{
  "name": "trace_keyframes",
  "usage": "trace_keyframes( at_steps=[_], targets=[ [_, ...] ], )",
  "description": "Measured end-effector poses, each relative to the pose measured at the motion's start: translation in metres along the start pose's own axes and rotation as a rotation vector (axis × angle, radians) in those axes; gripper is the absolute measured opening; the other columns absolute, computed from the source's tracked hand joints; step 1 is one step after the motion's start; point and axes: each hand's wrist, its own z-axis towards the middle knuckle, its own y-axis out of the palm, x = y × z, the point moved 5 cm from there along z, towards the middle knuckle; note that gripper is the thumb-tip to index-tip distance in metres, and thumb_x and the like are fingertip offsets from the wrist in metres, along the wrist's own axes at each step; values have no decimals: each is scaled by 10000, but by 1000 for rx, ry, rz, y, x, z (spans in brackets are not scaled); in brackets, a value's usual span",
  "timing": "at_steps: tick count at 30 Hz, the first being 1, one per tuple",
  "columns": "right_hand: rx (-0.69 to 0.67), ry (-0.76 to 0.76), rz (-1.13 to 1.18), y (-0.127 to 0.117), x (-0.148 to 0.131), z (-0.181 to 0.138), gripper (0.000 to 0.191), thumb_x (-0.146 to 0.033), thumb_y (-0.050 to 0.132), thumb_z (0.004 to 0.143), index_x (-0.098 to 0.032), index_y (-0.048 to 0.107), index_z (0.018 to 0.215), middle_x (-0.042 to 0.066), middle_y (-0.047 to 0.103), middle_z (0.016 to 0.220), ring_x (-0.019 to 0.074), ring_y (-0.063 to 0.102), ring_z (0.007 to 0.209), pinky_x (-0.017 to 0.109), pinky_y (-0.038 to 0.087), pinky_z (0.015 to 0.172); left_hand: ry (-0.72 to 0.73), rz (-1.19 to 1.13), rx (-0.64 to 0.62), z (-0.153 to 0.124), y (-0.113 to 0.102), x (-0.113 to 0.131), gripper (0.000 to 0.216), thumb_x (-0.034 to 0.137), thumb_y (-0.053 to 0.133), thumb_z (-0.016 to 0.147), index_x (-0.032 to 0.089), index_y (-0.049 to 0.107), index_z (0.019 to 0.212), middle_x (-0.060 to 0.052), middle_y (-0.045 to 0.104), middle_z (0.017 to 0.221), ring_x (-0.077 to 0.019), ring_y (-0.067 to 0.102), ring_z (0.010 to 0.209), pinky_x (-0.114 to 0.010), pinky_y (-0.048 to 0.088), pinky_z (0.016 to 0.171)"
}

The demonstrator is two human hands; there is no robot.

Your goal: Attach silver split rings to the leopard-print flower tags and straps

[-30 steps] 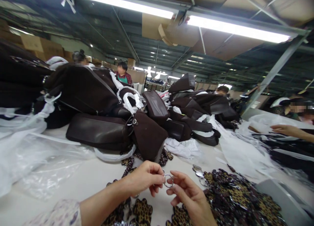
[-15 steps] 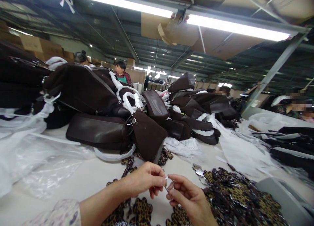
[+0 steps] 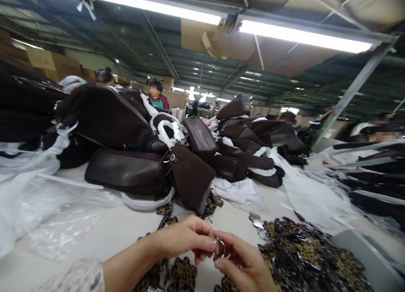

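Observation:
A metal split ring (image 3: 224,245) is pinched between the fingers of my left hand (image 3: 191,238) and my right hand (image 3: 242,258), low in the middle of the view. Both hands are closed, thumbs against fingers, just above the table. A second small ring (image 3: 209,221) shows behind my left fingers; what it joins is hidden. Below the hands lie flower-shaped leopard-print charms (image 3: 182,275), partly covered by my forearm and fingers. To the right of my right hand is a heap of leopard-print charms with dark cords and rings (image 3: 303,254).
Dark brown bags (image 3: 126,169) are piled across the table (image 3: 104,228), some with white-wrapped handles. Clear plastic (image 3: 63,224) spreads at the left. A grey bin (image 3: 363,258) stands at the lower right, near stacked dark pieces (image 3: 382,178). A co-worker (image 3: 158,98) is behind the pile.
My right hand has come closer to my left, and their fingers now meet around the ring. The ring has turned, so its round opening faces me more. Dark pieces at the far right have shifted upward.

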Motion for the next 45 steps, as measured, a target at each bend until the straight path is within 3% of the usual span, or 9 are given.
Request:
trace_keyframes(
  at_steps=[3, 10, 15, 18, 21, 26, 33, 40, 45],
  targets=[
    [-58, 91, 96, 0, 5, -4, 283, -289, 663, 841, -284, 726, 1117, 27, 778, 841, 194, 726, 716, 247, 597, 602, -12, -14, -6, 1, -1, 0, 279, 386, 745, 662, 129, 642, 696, 17, 588, 584, -76, 487, 467, -207, 406, 472],
    [216, 31, -183, 4, 17, -5, 369, -524, 683, 811, -219, 713, 1015, 46, 771, 726, 159, 664, 477, 208, 534, 458, 29, -45, 132, 7, -5, -6, 288, 382, 758, 623, 130, 630, 678, 7, 607, 548, -102, 534, 483, -226, 445, 491],
    [266, -64, -219, 6, 3, -4, 436, -516, 703, 800, -242, 721, 1139, 60, 756, 790, 179, 655, 523, 214, 523, 404, 24, 15, 87, 4, -2, -1, 304, 412, 741, 648, 138, 611, 667, 15, 605, 571, -98, 542, 495, -238, 470, 529],
    [227, -100, -184, 3, -7, -4, 295, -475, 728, 792, -287, 764, 1017, 35, 737, 740, 193, 658, 570, 219, 551, 472, 6, -8, 70, 3, -1, -1, 310, 413, 750, 646, 142, 602, 668, 13, 602, 577, -104, 551, 524, -233, 476, 530],
    [180, -45, -146, 1, -2, -4, 224, -456, 762, 761, -301, 772, 921, 4, 737, 666, 175, 650, 528, 214, 543, 505, -21, -62, 70, 3, -2, -4, 316, 415, 761, 642, 139, 610, 675, 5, 609, 564, -109, 559, 516, -243, 488, 529],
    [236, 116, 68, 0, 16, -6, 340, -566, 760, 723, -255, 716, 851, -12, 700, 602, 163, 655, 465, 216, 534, 457, -4, -137, 75, 4, -4, -4, 337, 400, 801, 604, 115, 656, 711, -15, 638, 597, -119, 585, 530, -281, 524, 567],
    [212, -130, -224, 1, -10, -6, 255, -497, 654, 854, -277, 779, 884, 18, 728, 641, 178, 652, 545, 228, 526, 542, 50, -104, 154, 4, 0, -2, 341, 401, 796, 606, 128, 595, 643, -5, 611, 529, -114, 559, 468, -251, 488, 493],
    [208, 246, 207, 10, 14, -5, 467, -625, 656, 796, -184, 686, 649, 17, 687, 480, 141, 631, 396, 212, 535, 420, 178, 34, 305, 4, 3, 7, 259, 332, 726, 664, 164, 544, 738, 53, 563, 541, -81, 510, 438, -172, 417, 390],
    [339, 176, 187, 3, 18, -5, 432, -588, 801, 659, -217, 741, 872, 9, 728, 628, 164, 658, 478, 238, 561, 448, 90, 17, 287, 4, 2, 3, 240, 350, 686, 668, 154, 548, 657, 35, 580, 507, -75, 502, 380, -161, 400, 343]
  ],
)
